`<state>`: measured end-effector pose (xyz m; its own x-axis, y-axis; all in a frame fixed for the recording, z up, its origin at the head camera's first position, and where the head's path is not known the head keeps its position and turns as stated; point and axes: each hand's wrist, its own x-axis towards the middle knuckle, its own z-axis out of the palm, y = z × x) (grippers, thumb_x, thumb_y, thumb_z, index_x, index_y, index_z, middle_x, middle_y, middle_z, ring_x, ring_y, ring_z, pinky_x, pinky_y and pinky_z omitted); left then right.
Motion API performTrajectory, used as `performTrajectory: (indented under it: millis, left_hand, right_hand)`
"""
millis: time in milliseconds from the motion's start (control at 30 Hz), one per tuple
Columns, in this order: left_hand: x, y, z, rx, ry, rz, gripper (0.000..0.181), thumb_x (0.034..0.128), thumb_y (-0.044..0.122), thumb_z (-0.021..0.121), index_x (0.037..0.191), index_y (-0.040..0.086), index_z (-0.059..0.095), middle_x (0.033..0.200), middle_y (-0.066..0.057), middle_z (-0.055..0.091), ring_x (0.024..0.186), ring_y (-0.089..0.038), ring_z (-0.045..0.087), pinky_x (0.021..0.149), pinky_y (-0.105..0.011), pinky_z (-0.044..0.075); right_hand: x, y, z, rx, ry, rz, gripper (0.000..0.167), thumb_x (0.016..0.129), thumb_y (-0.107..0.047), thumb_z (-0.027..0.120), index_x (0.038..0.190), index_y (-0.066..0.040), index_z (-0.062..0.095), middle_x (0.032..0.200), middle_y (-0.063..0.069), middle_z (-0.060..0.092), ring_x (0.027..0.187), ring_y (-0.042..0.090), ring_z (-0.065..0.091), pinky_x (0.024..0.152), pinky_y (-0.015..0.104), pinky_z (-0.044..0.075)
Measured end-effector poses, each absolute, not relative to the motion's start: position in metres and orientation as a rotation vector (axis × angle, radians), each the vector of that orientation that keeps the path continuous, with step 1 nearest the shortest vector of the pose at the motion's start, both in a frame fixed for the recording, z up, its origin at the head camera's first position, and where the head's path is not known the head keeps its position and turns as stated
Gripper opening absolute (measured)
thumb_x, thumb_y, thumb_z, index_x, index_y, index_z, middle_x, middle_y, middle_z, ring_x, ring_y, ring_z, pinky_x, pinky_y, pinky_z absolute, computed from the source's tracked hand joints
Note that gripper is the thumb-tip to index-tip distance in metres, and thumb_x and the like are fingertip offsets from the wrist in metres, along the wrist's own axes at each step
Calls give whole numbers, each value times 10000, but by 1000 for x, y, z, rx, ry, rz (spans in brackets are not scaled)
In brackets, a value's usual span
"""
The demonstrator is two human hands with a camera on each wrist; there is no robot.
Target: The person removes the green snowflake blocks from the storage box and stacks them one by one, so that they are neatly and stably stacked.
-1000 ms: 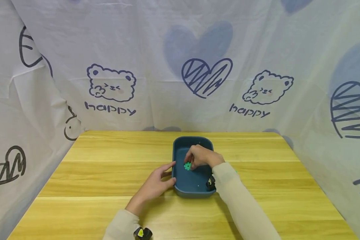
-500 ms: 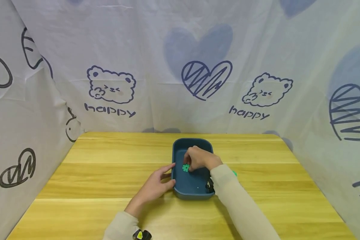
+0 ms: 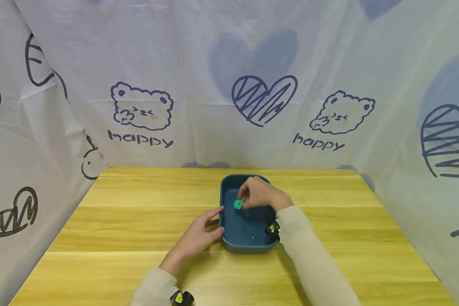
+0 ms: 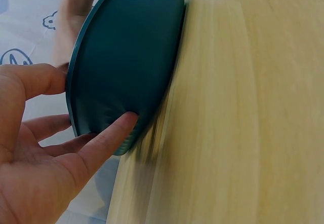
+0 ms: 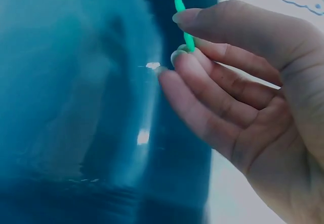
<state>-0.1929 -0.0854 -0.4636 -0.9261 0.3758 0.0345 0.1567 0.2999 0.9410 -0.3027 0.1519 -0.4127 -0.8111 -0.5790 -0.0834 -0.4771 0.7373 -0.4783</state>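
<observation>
In the head view a blue rectangular plastic bin [image 3: 245,245] sits on the table. Over its inside, my right hand [image 3: 261,191] pinches a small green notched disc [image 3: 238,204] with a hole in its middle. The right wrist view shows that disc [image 5: 188,40] edge-on between thumb and fingertips, off the bin's floor. My left hand [image 3: 197,234] touches the bin's left wall with spread fingers. Seen from the left wrist, the thumb [image 4: 114,134] lies on the bin's outer side [image 4: 126,57], and the other fingers reach its rim.
The bin stands on a wood-grain table [image 3: 137,221]. Behind and beside the table hangs a white cloth [image 3: 199,85] printed with hearts, bears and writing. A tiny pale speck [image 3: 253,237] shows on the bin's floor.
My right hand has lifted the green disc and moved it slightly toward the bin's far end. A green bit seen beside the right sleeve is hidden now. The left hand stays put.
</observation>
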Motion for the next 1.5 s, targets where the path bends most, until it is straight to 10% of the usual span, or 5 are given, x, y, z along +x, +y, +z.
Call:
performTrajectory:
  millis: [1500]
  left_hand:
    - [-189, -86, -460, 470, 2359, 1684, 611, 981, 83, 645, 1561, 117, 457, 1630, -166, 412, 1395, -436, 541, 1126, -539, 492]
  right_hand:
    - [-235, 271, -403, -657, 2935, -898, 208, 808, -178, 843, 990, -93, 790, 930, 15, 759, 845, 155, 634, 764, 290, 569]
